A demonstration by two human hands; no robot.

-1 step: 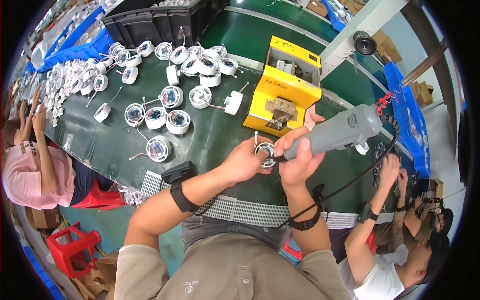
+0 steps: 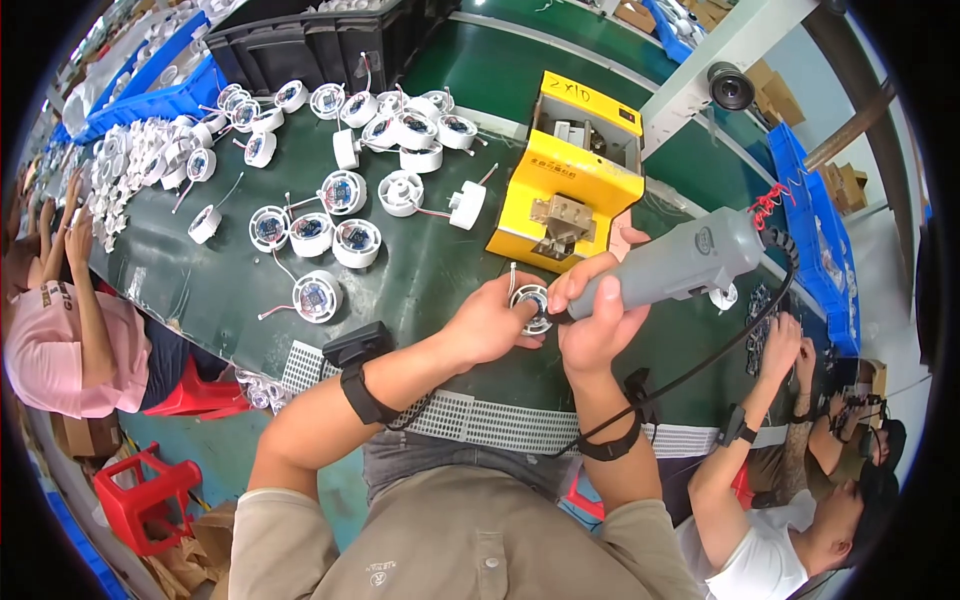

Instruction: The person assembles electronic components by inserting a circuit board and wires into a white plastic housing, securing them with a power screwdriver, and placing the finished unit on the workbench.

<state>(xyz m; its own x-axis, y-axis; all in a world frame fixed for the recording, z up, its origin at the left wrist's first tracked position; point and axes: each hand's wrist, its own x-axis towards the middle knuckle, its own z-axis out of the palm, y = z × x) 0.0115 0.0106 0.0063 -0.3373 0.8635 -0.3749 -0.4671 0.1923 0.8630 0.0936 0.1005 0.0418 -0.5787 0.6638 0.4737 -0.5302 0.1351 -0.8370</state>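
My left hand (image 2: 492,322) is closed around a round white plastic housing (image 2: 531,307) with a circuit board inside and a short wire sticking up. In my right hand (image 2: 600,312) is a grey electric screwdriver (image 2: 672,264), tilted, with a black cable trailing from its rear end. Its dark tip meets the right edge of the housing, and my fingers partly hide the contact. Just beyond both hands stands a yellow screw feeder (image 2: 573,180) with a metal block on its front. Similar white housings (image 2: 357,242) with boards and wires lie to the left.
A black crate (image 2: 300,50) stands at the back left beside a blue bin (image 2: 165,105) of white parts. Loose white pieces (image 2: 115,185) are heaped at far left. A co-worker's hands (image 2: 783,340) work at the right near blue trays (image 2: 825,250). Perforated white strips (image 2: 490,420) line the near edge.
My hands, the screwdriver and the housing look unmoved. At the right, the co-worker's hands have shifted slightly, and a small white part near the screwdriver sits a little differently.
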